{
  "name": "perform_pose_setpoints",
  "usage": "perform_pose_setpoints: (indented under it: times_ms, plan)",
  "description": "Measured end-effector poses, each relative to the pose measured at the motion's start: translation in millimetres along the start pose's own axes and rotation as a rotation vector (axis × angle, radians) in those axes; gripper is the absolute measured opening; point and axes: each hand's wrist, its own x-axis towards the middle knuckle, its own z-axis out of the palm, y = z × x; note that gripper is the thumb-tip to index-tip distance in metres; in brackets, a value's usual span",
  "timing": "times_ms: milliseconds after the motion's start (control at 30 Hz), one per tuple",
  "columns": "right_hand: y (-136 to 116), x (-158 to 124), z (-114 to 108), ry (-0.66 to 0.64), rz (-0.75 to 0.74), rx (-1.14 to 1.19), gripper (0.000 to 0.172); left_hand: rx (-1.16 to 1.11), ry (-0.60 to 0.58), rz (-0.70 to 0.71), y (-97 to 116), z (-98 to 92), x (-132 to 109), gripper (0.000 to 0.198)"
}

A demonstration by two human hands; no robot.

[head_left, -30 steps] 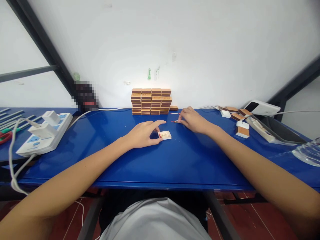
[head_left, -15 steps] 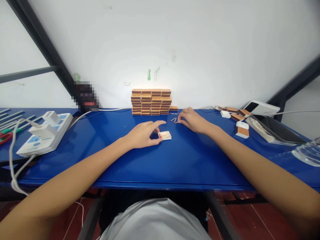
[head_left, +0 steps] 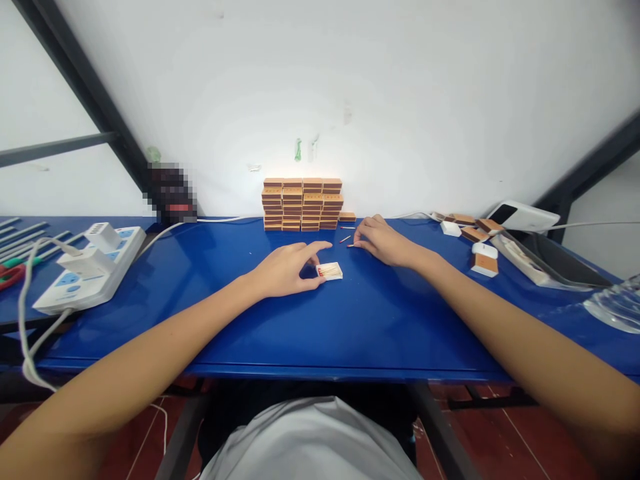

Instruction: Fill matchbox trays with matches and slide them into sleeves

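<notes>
My left hand (head_left: 283,270) rests on the blue table (head_left: 320,327), thumb and forefinger pinched on the left end of a small open matchbox tray (head_left: 330,271) with red-tipped matches inside. My right hand (head_left: 383,241) lies further back, fingers curled down onto loose matches (head_left: 346,238) scattered on the table. What its fingertips hold is too small to make out. Behind both hands a stack of brown matchboxes (head_left: 302,203) stands against the white wall.
A white power strip (head_left: 90,268) with plugs and cables sits at the left, red scissors (head_left: 10,275) beyond it. At the right lie several loose matchboxes (head_left: 484,259), a white device (head_left: 524,215), a flat tray (head_left: 550,263) and clear plastic (head_left: 615,303).
My right hand has shifted slightly among the loose matches, which now lie in a different spread. My left hand and the tray have stayed put.
</notes>
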Motion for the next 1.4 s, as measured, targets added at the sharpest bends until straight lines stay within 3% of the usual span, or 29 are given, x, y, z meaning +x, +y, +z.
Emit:
perform_pose_setpoints:
  times_ms: [167,267,367,467,600,700,767,967,1400]
  plan:
    - [-54,-6,-13,0.018,-0.064,0.126,0.022,0.020,0.009,0.000,-1,0.8,0,0.066]
    - [-90,-10,-13,-0.038,-0.140,0.143,0.023,0.032,0.024,0.003,-3,2.2,0,0.065]
    - [-105,-12,-8,-0.057,-0.162,0.137,0.023,0.034,0.039,0.014,-4,3.0,-1,0.061]
    - [-86,-7,-4,-0.002,-0.129,0.117,0.023,0.035,0.037,0.013,-4,2.6,-1,0.063]
    - [-28,4,1,0.149,0.025,-0.039,0.025,0.022,0.015,-0.001,-3,1.7,0,0.068]
    - [8,11,8,0.128,0.099,-0.123,0.041,0.015,0.016,-0.002,-3,1.8,0,0.067]
    - [20,14,14,0.104,0.096,-0.130,0.042,0.012,0.015,0.000,-3,1.8,-1,0.067]
    - [12,18,23,0.110,0.025,-0.074,0.030,0.016,0.004,-0.009,-2,0.4,0,0.068]
    - [3,20,19,0.052,0.009,0.037,0.019,0.006,0.005,-0.006,-1,0.3,-1,0.069]
